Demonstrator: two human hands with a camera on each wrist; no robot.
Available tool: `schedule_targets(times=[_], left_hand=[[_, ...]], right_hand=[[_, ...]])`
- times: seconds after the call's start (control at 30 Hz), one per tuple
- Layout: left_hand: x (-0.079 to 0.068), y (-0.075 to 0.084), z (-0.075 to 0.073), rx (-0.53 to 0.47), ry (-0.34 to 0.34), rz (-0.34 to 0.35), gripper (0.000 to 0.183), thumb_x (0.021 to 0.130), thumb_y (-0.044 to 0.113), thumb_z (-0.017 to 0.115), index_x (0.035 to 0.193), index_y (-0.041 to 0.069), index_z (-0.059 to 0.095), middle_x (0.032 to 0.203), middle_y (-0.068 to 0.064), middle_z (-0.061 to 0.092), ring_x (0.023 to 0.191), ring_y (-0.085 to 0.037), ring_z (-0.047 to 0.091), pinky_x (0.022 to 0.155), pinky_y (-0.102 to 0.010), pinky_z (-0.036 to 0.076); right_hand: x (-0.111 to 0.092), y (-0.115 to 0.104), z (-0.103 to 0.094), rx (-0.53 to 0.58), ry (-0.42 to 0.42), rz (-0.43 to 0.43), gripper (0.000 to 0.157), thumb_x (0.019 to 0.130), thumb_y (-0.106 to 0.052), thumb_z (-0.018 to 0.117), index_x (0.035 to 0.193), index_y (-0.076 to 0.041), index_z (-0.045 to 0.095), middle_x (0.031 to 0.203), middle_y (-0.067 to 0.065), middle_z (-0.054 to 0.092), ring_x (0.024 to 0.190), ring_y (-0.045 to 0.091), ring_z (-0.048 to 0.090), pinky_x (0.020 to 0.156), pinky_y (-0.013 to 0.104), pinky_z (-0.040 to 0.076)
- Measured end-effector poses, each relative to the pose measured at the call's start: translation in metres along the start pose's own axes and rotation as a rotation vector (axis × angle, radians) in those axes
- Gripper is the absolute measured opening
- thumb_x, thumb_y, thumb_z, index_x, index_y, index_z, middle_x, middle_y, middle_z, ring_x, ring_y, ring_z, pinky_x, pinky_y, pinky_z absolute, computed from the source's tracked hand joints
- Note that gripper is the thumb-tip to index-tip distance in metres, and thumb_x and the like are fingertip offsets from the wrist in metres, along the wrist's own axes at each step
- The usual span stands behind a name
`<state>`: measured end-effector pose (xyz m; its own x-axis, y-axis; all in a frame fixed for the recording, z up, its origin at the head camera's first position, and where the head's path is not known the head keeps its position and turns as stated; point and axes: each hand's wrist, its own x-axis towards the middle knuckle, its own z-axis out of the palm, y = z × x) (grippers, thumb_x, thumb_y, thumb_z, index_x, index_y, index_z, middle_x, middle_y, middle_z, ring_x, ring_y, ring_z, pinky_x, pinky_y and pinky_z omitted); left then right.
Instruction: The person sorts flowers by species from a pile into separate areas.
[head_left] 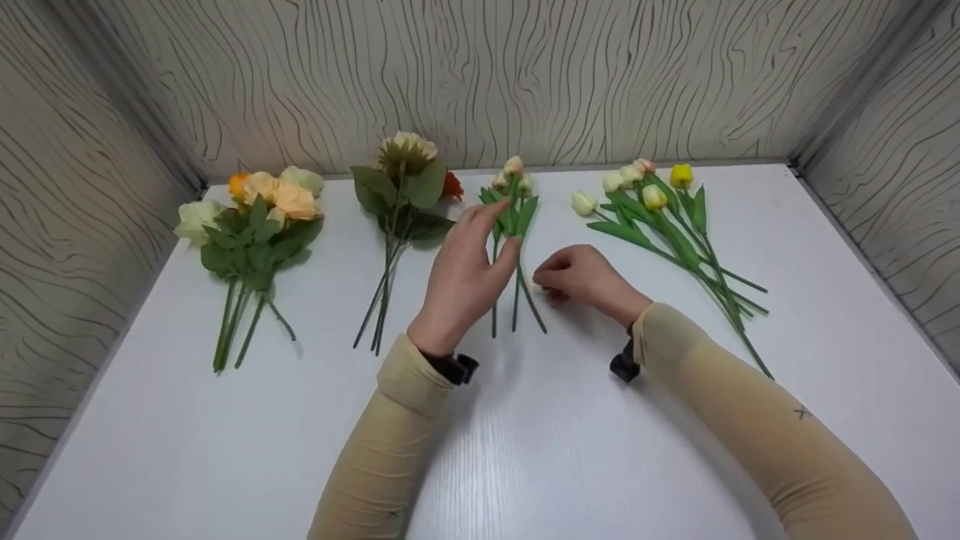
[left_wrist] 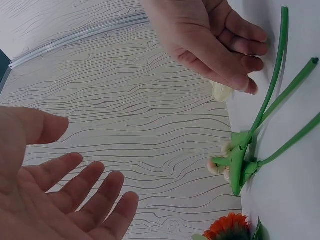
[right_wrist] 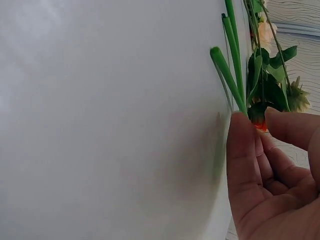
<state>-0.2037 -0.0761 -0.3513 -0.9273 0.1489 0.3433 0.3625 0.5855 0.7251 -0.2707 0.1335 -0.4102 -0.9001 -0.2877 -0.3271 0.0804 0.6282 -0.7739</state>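
A small bunch of pale pink and white tulips (head_left: pixel 527 214) lies on the white table in the middle, green stems pointing toward me. Over its left side hovers my left hand (head_left: pixel 466 259), which hides part of the leaves; the left wrist view shows its fingers spread and nothing held. To the right of the stems is my right hand (head_left: pixel 589 279), fingers loosely bent. In the right wrist view, a gap separates thumb and fingers, and the green stems (right_wrist: pixel 227 70) appear just beyond the fingertips. Whether the right fingers touch a stem, I cannot tell.
At the right lie more tulips (head_left: pixel 679 244), white, pink and yellow, with crossed stems. Left of centre is a bunch with a cream flower (head_left: pixel 409 146) and an orange-red flower (head_left: pixel 452 186). Peach and cream roses (head_left: pixel 295 199) lie far left. A patterned wall (head_left: pixel 480 82) borders the table's back.
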Motion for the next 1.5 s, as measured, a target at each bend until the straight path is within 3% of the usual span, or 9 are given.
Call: schedule_targets(times=[0.23,0.5,0.63,0.8,0.93,1.03,1.23,1.37,1.5], left_hand=[[-0.005,0.004,0.018,0.164,-0.153,0.047,0.054,0.103,0.030,0.064,0.152,0.013,0.049,0.147,-0.008,0.052,0.134,-0.024,0.050,0.109,-0.042,0.043],[-0.019,0.014,0.042,0.359,-0.389,0.324,0.054,0.102,0.031,0.066,0.150,0.013,0.051,0.145,-0.005,0.056,0.133,-0.021,0.052,0.112,-0.036,0.041],[-0.025,0.018,0.054,0.424,-0.471,0.403,0.050,0.102,0.031,0.066,0.147,0.014,0.055,0.141,-0.005,0.059,0.128,-0.021,0.056,0.109,-0.034,0.044],[-0.027,0.017,0.062,0.474,-0.508,0.415,0.048,0.102,0.031,0.066,0.146,0.014,0.057,0.140,-0.004,0.060,0.128,-0.020,0.056,0.109,-0.033,0.044],[-0.026,0.016,0.062,0.461,-0.512,0.404,0.045,0.102,0.032,0.065,0.144,0.014,0.060,0.139,-0.004,0.062,0.127,-0.020,0.057,0.108,-0.034,0.045],[-0.023,0.016,0.060,0.439,-0.490,0.401,0.042,0.102,0.032,0.065,0.141,0.015,0.062,0.136,-0.003,0.063,0.124,-0.019,0.059,0.105,-0.033,0.047],[-0.019,0.017,0.052,0.333,-0.343,0.348,0.030,0.103,0.028,0.064,0.131,0.017,0.071,0.124,0.003,0.070,0.114,-0.014,0.064,0.096,-0.030,0.052],[-0.016,0.018,0.047,0.171,-0.225,0.252,0.025,0.105,0.026,0.061,0.125,0.018,0.074,0.118,0.006,0.072,0.110,-0.009,0.065,0.092,-0.028,0.053],[-0.013,0.019,0.041,-0.081,-0.156,0.100,0.027,0.106,0.028,0.060,0.127,0.017,0.074,0.116,0.009,0.070,0.107,-0.004,0.062,0.092,-0.027,0.052]], right_hand=[[-0.013,0.025,-0.053,-0.030,0.120,-0.017,0.031,0.102,-0.022,0.065,0.122,0.000,0.069,0.114,0.017,0.069,0.093,0.025,0.067,0.079,0.034,0.059],[-0.033,0.074,-0.133,-0.210,0.351,0.054,0.036,0.103,-0.027,0.060,0.122,0.002,0.067,0.112,0.021,0.066,0.089,0.028,0.061,0.069,0.037,0.053],[-0.042,0.097,-0.152,-0.354,0.332,0.066,0.038,0.101,-0.026,0.062,0.115,0.010,0.067,0.107,0.025,0.067,0.088,0.032,0.061,0.071,0.043,0.051],[-0.046,0.110,-0.159,-0.402,0.277,0.085,0.038,0.098,-0.024,0.066,0.107,0.014,0.068,0.088,0.018,0.070,0.077,0.027,0.062,0.066,0.039,0.051],[-0.047,0.110,-0.163,-0.389,0.288,0.087,0.033,0.097,-0.020,0.065,0.102,0.012,0.070,0.079,0.012,0.069,0.070,0.023,0.061,0.061,0.035,0.048],[-0.051,0.107,-0.167,-0.350,0.318,0.084,0.033,0.099,-0.019,0.061,0.105,0.012,0.070,0.080,0.013,0.070,0.071,0.024,0.063,0.065,0.038,0.049],[-0.061,0.092,-0.164,-0.162,0.377,0.057,0.046,0.105,-0.036,0.057,0.123,0.006,0.066,0.101,0.015,0.070,0.086,0.026,0.069,0.079,0.041,0.055],[-0.067,0.065,-0.136,0.024,0.383,-0.010,0.053,0.101,-0.047,0.062,0.128,-0.002,0.064,0.112,0.015,0.066,0.094,0.023,0.066,0.079,0.033,0.059],[-0.079,0.033,-0.092,0.150,0.334,-0.153,0.047,0.099,-0.047,0.066,0.123,-0.007,0.068,0.109,0.014,0.068,0.092,0.024,0.066,0.078,0.033,0.059]])
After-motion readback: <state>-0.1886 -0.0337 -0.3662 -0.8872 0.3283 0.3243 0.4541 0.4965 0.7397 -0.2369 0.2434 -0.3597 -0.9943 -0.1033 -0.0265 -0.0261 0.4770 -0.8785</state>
